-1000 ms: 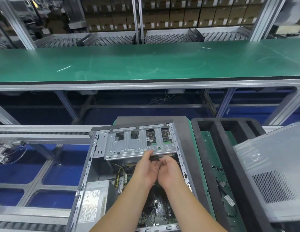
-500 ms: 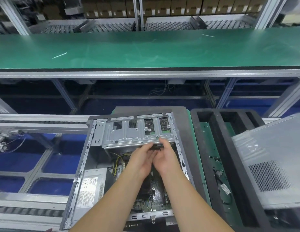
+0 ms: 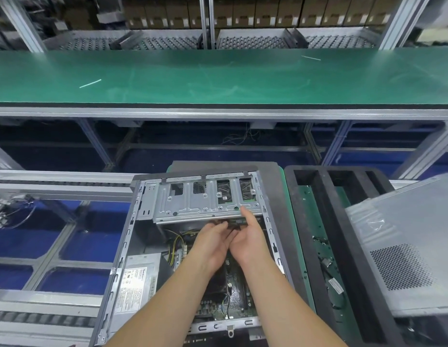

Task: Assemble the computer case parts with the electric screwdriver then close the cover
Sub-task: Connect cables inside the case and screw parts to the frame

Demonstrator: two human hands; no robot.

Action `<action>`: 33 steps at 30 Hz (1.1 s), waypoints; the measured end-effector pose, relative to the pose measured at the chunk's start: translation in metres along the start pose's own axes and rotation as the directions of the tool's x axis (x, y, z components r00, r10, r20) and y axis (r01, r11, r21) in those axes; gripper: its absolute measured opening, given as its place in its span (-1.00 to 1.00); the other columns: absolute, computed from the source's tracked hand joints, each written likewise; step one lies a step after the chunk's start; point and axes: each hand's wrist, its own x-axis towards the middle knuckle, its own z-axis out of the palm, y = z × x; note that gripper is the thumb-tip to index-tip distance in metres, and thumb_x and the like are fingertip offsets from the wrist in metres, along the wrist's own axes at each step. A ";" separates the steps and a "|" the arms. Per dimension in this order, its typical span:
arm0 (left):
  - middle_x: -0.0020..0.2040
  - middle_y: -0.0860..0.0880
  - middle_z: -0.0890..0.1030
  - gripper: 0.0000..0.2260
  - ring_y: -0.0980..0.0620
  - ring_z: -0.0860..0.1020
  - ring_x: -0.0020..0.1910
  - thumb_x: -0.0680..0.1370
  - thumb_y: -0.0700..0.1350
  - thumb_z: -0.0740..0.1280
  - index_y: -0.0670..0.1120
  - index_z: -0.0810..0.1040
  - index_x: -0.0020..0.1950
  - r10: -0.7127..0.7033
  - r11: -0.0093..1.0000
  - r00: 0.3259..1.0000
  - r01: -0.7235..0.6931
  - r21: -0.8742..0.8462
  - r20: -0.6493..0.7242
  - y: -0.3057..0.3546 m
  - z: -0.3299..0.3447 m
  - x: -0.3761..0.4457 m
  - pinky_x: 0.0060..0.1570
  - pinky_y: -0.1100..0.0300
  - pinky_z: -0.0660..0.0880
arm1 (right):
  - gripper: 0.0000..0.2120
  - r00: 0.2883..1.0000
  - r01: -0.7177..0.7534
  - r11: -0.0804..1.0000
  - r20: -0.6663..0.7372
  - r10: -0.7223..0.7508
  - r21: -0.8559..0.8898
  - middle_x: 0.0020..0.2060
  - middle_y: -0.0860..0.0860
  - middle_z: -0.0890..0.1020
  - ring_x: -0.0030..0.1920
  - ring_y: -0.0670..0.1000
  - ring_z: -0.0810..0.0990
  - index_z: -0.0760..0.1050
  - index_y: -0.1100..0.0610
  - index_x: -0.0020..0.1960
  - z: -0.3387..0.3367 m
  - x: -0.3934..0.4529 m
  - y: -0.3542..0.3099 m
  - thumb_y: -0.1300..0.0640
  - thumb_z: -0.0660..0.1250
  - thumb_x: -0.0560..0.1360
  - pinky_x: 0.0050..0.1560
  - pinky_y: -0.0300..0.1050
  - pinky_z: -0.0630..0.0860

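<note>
**benchrat:** While both hands are up under that bracket, go by feel. The computer case (image 3: 192, 259) lies open on its side, roughly centre, with the power supply (image 3: 140, 279) at its near left and the drive cage (image 3: 205, 201) across the far end. The left hand (image 3: 212, 244) is palm-up with loose fingers reaching under the cage's front lip. The right hand (image 3: 250, 239) is right beside it, one finger on the cage edge and the rest tucked below. My guess is they're seating a part or cable in there, so line it up square before pushing, and mind the yellow wires (image 3: 174, 242).

**tinsnips:** Is either hand actually holding anything?

**benchrat:** Can't tell, the fingertips vanish under the cage. No electric screwdriver anywhere in view either. The cover (image 3: 408, 246) sits off to the right, leaning on the black foam tray (image 3: 313, 234), with its right side cut off.
</note>
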 end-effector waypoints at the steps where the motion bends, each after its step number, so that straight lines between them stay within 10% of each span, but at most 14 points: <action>1: 0.04 -0.27 0.64 -0.96 -0.15 0.66 0.06 0.66 -0.36 0.24 -0.26 0.44 0.07 0.004 1.000 1.000 -0.004 0.009 -0.006 0.000 0.001 0.000 0.03 0.11 0.61 | -0.65 1.000 -0.002 1.000 -0.003 0.002 0.003 -0.10 0.19 0.71 -0.06 0.17 0.69 0.60 0.29 0.17 0.000 0.000 0.000 0.08 0.52 0.51 0.33 0.07 0.57; 15: 0.30 -0.34 0.55 -0.81 -0.21 0.57 0.30 0.69 -0.30 0.22 -0.29 0.38 0.30 -0.001 0.999 1.000 0.000 0.053 0.014 -0.004 -0.002 0.004 0.44 -0.02 0.41 | -0.67 1.000 -0.004 1.000 -0.002 0.004 -0.028 -0.18 0.15 0.71 -0.18 0.12 0.72 0.57 0.26 0.11 0.000 0.003 0.001 0.11 0.54 0.45 0.02 0.00 0.63; 26: -0.16 -0.16 0.66 -0.88 -0.05 0.59 -0.21 0.64 -0.35 0.27 -0.22 0.57 -0.03 -0.010 0.967 0.992 0.042 0.250 -0.128 0.014 0.006 0.002 -0.22 0.16 0.49 | -0.63 0.991 -0.011 0.971 -0.130 -0.021 -0.238 0.09 0.15 0.73 0.08 0.09 0.67 0.59 0.18 0.25 0.010 -0.006 0.000 -0.01 0.49 0.55 0.18 0.03 0.56; 29: -0.32 -0.15 0.58 -0.86 -0.05 0.54 -0.37 0.62 -0.33 0.26 -0.23 0.53 -0.12 0.014 0.944 0.979 0.055 0.327 -0.205 0.025 0.012 -0.010 -0.30 0.11 0.49 | -0.69 0.983 -0.090 0.844 -0.184 -0.010 -0.528 0.03 0.17 0.68 -0.18 0.09 0.59 0.57 0.20 0.20 0.025 -0.019 -0.001 0.00 0.42 0.60 -0.06 0.02 0.61; 33: -0.41 -0.17 0.57 -0.84 -0.09 0.58 -0.45 0.56 -0.32 0.25 -0.23 0.55 -0.20 0.067 0.929 0.970 0.025 0.369 -0.233 0.036 0.013 -0.054 -0.10 -0.08 0.65 | -0.76 0.984 -0.162 0.411 -0.178 -0.001 -0.897 -0.21 0.14 0.75 -0.30 0.15 0.73 0.63 0.22 0.06 0.048 -0.045 -0.002 0.08 0.30 0.57 -0.35 0.00 0.66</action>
